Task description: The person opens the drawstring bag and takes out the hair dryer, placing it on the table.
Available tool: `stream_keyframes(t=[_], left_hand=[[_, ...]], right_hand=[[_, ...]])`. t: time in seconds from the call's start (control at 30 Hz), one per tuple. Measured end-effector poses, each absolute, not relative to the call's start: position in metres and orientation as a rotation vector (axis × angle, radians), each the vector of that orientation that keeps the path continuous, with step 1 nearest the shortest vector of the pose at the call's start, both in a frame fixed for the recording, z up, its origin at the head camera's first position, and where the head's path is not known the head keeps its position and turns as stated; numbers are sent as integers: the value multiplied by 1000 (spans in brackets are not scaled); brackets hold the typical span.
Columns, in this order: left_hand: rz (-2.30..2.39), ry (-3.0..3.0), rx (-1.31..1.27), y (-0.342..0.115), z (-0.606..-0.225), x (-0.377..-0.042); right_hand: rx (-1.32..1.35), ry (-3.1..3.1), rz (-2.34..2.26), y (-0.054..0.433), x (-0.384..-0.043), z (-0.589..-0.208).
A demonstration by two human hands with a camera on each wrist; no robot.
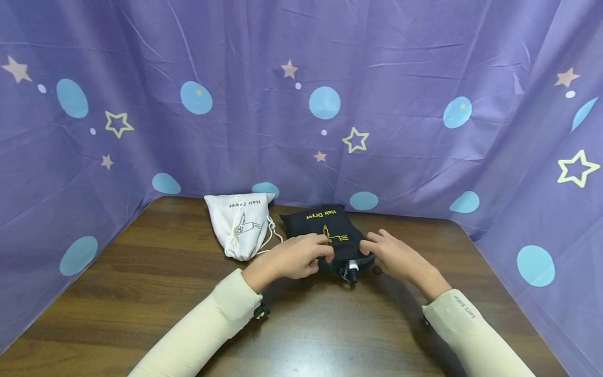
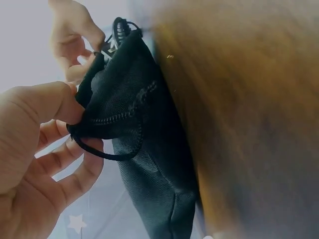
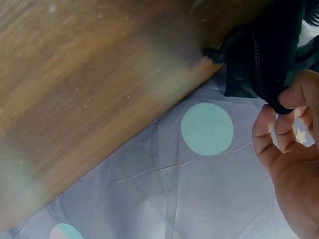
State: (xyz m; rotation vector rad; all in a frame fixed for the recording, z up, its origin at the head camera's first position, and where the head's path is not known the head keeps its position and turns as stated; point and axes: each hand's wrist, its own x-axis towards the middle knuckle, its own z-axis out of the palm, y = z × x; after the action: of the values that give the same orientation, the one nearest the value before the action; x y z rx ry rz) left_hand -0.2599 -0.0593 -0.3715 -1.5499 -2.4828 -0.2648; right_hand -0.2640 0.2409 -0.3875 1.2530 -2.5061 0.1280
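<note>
A black drawstring bag [image 1: 301, 225] printed "Hair Dryer" in yellow lies at the back middle of the table, its mouth toward me. My left hand [image 1: 299, 256] pinches the left side of the bag's mouth between thumb and fingers. On the other side, my right hand [image 1: 395, 257] pinches the cloth edge of the mouth, as the right wrist view also shows. From the mouth pokes a white end piece with a ribbed black cord sleeve [image 1: 353, 275]; the rest of that item is hidden inside. A loop of black drawstring [image 2: 112, 157] hangs beside my left fingers.
Left of the black bag lies a white drawstring bag [image 1: 240, 225] with "Hair Dryer" lettering, its white cord [image 1: 270, 230] trailing between the two bags. The brown wooden table [image 1: 320, 335] ends at the back against a purple curtain [image 1: 264, 63] with stars and blue dots.
</note>
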Motion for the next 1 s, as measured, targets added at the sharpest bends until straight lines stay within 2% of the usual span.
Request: stream_keyframes(t=[0.37,1.0], left_hand=[[-257,-2520,-1588,-54,-376,-263],[-334,-2536,-1579,-57,-377,-265]], right_hand=[[1199,-2625,96,241,-260,-389],[1212,-2556,113,228,-225,-389]])
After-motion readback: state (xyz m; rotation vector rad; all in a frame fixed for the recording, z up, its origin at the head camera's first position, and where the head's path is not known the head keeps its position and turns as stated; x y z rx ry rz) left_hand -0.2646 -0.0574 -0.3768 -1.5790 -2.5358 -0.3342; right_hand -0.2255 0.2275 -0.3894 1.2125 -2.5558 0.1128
